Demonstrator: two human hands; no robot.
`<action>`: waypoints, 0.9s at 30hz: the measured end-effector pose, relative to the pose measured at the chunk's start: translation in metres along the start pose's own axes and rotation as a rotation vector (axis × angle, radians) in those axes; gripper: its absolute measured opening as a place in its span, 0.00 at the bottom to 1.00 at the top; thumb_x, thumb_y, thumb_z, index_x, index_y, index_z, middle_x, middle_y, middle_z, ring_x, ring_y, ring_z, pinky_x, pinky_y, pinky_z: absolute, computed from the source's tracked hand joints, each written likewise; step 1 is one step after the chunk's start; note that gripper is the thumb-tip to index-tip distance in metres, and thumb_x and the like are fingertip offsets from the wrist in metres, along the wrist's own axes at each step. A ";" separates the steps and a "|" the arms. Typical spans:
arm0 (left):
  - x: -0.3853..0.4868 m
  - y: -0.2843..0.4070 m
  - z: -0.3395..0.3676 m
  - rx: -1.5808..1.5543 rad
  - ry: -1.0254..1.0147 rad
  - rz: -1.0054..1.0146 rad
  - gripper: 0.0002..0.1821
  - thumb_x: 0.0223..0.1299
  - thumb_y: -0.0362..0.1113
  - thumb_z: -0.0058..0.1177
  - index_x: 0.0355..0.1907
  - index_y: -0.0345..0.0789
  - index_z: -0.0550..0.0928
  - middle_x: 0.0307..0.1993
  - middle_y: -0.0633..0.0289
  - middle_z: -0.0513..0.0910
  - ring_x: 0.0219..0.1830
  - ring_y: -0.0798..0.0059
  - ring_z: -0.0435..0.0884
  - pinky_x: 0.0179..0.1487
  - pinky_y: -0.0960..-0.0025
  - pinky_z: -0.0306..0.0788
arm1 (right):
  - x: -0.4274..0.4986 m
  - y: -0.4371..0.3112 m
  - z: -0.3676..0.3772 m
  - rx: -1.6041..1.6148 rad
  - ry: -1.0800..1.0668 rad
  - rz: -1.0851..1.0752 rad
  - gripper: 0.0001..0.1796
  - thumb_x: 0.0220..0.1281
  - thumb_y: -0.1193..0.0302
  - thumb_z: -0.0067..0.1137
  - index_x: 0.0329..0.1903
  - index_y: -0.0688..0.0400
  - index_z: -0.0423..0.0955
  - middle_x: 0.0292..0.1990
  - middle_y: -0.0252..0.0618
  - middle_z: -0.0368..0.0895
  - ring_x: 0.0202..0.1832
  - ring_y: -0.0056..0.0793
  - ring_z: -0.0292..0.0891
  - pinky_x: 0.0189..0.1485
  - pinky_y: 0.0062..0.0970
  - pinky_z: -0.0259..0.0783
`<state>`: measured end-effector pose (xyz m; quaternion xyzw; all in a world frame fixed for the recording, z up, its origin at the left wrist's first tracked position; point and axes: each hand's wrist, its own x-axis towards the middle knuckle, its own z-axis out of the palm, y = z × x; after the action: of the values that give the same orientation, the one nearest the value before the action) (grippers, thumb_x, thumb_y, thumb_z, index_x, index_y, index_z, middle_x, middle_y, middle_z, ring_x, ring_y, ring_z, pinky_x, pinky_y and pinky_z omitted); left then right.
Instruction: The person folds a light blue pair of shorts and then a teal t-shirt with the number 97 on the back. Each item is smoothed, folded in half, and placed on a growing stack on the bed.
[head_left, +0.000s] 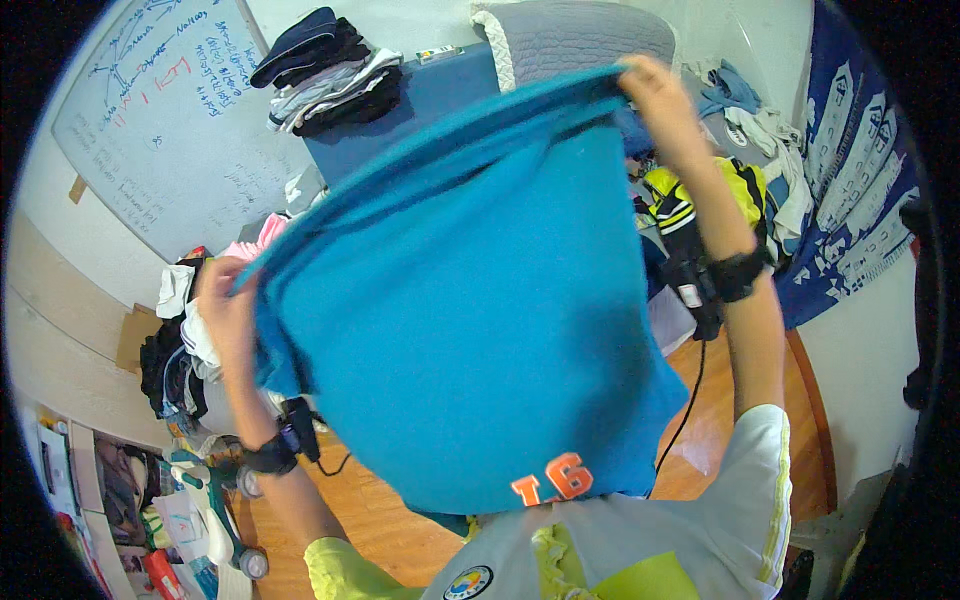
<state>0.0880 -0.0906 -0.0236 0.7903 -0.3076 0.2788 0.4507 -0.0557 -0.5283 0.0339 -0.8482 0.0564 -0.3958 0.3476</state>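
A blue cloth garment (465, 300) hangs spread out between my two hands, its lower part reaching my shirt front. Orange characters (553, 480) show near its bottom edge. My left hand (229, 300) grips the near-left corner, where the fabric bunches up. At the upper right, my right hand (654, 94) pinches the other end of the rolled top edge. Both hands are slightly blurred. Black straps with devices circle my left wrist (274, 454) and my right wrist (739, 274). Much of the surface behind the garment is hidden by it.
A stack of folded clothes (334, 71) stands on a blue surface (450, 79), beside a grey quilted pillow (585, 41). Clothes are heaped at right, with a yellow-black garment (739, 187), and at left (176, 367). A whiteboard (172, 127) leans behind. A ride-on toy (210, 510) sits on the wooden floor (352, 517).
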 end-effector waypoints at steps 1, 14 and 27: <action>0.004 -0.025 0.030 0.131 -0.041 0.004 0.07 0.40 0.25 0.53 0.26 0.32 0.72 0.25 0.64 0.73 0.32 0.78 0.70 0.37 0.76 0.64 | 0.007 0.029 0.019 0.027 -0.061 0.052 0.13 0.52 0.72 0.44 0.40 0.63 0.67 0.38 0.41 0.70 0.42 0.29 0.65 0.46 0.25 0.60; -0.333 0.015 0.169 -0.177 -0.546 -0.780 0.41 0.48 0.46 0.48 0.56 0.22 0.47 0.54 0.38 0.52 0.58 0.50 0.51 0.59 0.62 0.46 | -0.386 0.133 0.069 0.224 -0.672 1.207 0.34 0.58 0.49 0.27 0.53 0.68 0.56 0.54 0.51 0.58 0.54 0.40 0.56 0.55 0.31 0.53; -0.295 0.036 0.173 0.187 -0.630 -0.672 0.39 0.42 0.42 0.53 0.52 0.20 0.54 0.51 0.36 0.57 0.53 0.48 0.58 0.55 0.59 0.53 | -0.354 0.133 0.042 0.671 -0.409 1.455 0.22 0.52 0.68 0.48 0.51 0.61 0.62 0.47 0.42 0.67 0.48 0.33 0.62 0.52 0.25 0.58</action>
<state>-0.1038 -0.1893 -0.2918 0.9294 -0.1300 -0.1093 0.3276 -0.2429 -0.4735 -0.2931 -0.5060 0.4058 0.0948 0.7551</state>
